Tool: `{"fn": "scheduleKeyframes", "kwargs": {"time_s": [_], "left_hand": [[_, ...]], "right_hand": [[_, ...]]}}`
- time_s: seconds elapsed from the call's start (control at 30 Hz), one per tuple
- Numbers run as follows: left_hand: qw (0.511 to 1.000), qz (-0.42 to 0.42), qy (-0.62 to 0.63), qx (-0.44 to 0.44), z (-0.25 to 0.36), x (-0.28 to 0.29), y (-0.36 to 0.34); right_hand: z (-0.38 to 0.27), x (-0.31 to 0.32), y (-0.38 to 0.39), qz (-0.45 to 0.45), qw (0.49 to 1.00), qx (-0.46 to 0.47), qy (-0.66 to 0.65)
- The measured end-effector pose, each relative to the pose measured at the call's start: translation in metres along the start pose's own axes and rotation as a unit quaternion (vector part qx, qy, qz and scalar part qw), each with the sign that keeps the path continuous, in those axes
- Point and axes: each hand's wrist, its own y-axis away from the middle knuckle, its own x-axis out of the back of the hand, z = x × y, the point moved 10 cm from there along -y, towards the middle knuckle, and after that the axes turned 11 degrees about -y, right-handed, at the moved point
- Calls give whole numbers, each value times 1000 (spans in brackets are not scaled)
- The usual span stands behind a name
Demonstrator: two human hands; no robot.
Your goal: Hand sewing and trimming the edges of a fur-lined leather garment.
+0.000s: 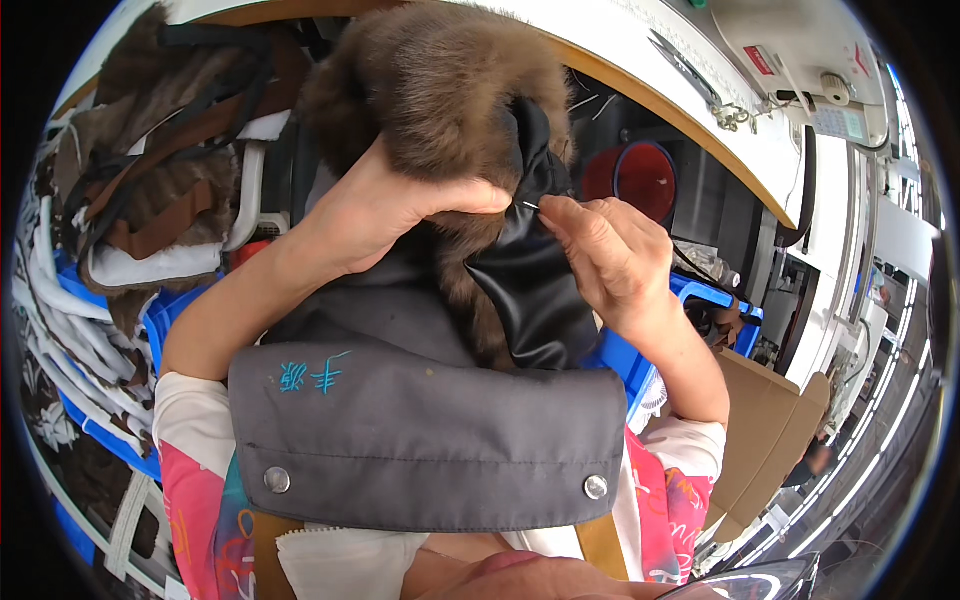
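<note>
Fur pieces with brown straps (165, 228) lie well left of the left hand (400, 203), which grips the edge of a brown fur piece (465, 85), its fingers hidden underneath. Shiny black lining (530, 300) hangs between both hands. The right hand (612, 245) pinches a thin needle (527, 205) at the lining. Just beyond it stands a red bin (602, 172); a cardboard box (765, 435) sits to its right.

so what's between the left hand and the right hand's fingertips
In the head view, a thin silvery needle, pinched by the right hand, shows in that small gap before the left hand, with glossy black fabric around it.
</note>
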Motion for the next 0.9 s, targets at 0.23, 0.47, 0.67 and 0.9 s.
{"fn": "scheduleKeyframes", "kwargs": {"time_s": [0.23, 0.47, 0.67, 0.9], "left_hand": [[1000, -1, -13, -10, 3, -2, -4], [995, -28, 61, 67, -15, -5, -4], [997, -17, 62, 35, -9, -6, -4], [1000, -21, 16, 8, -10, -5, -5]], "right_hand": [[9, 3, -2, -34, 993, -106, -37], [30, -9, 1, -39, 969, -127, -209], [1, -4, -5, -24, 998, 36, -44], [0, -7, 2, -2, 998, 56, 18]]}}
